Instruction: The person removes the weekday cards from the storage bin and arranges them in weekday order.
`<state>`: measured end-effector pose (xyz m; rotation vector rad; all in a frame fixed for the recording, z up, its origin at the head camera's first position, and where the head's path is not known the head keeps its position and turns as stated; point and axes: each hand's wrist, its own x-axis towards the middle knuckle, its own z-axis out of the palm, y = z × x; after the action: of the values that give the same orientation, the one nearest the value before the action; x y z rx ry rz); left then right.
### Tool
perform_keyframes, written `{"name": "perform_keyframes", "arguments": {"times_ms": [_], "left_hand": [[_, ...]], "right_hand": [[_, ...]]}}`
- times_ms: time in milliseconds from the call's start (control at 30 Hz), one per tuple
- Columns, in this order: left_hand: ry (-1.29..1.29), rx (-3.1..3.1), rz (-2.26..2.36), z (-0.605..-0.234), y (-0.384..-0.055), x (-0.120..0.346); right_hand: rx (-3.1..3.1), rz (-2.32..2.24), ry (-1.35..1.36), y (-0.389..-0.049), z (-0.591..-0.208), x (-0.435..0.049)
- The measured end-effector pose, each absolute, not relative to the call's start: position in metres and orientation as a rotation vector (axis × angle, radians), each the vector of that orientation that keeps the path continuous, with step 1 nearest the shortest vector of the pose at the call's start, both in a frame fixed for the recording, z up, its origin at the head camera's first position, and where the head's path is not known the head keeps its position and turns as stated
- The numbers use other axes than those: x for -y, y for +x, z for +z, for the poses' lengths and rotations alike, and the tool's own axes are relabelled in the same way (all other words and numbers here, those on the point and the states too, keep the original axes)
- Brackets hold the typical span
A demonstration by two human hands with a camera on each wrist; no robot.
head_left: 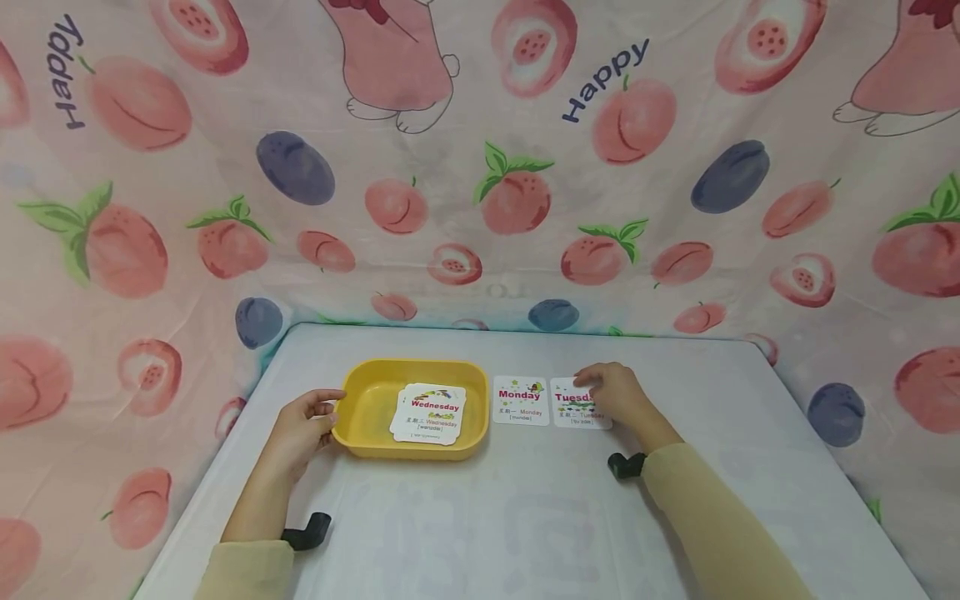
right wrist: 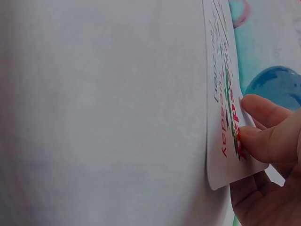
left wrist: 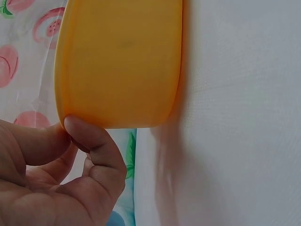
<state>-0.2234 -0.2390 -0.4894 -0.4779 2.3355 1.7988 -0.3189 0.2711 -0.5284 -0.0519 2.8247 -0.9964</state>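
Observation:
A yellow tray (head_left: 408, 452) stands on the table, with a small stack of cards in it; the top one is the Wednesday card (head_left: 430, 414). My left hand (head_left: 300, 429) pinches the tray's left rim, thumb and finger meeting at its corner in the left wrist view. Right of the tray lies the Monday card (head_left: 521, 401), face up. Beside that is the Tuesday card (head_left: 582, 413), partly covered by my right hand (head_left: 624, 402). In the right wrist view, the thumb lies on this card's face (right wrist: 217, 141) and the other fingers are curled at its edge.
The white table (head_left: 510, 525) ends at the back against a hanging cloth (head_left: 465, 150) with a peach print. A black band with a camera mount sits on the left wrist (head_left: 307, 532) and another on the right wrist (head_left: 627, 466).

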Motion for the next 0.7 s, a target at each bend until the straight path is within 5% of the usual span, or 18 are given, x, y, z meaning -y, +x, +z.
{"name": "perform_keyframes", "arguments": {"times_ms": [700], "left_hand": [[-0.467, -2.335, 1.789, -0.4908, -0.2237, 0.241]], "right_hand": [[-2.916, -0.887, 0.01, -0.315, -0.5251, -0.2625]]}}
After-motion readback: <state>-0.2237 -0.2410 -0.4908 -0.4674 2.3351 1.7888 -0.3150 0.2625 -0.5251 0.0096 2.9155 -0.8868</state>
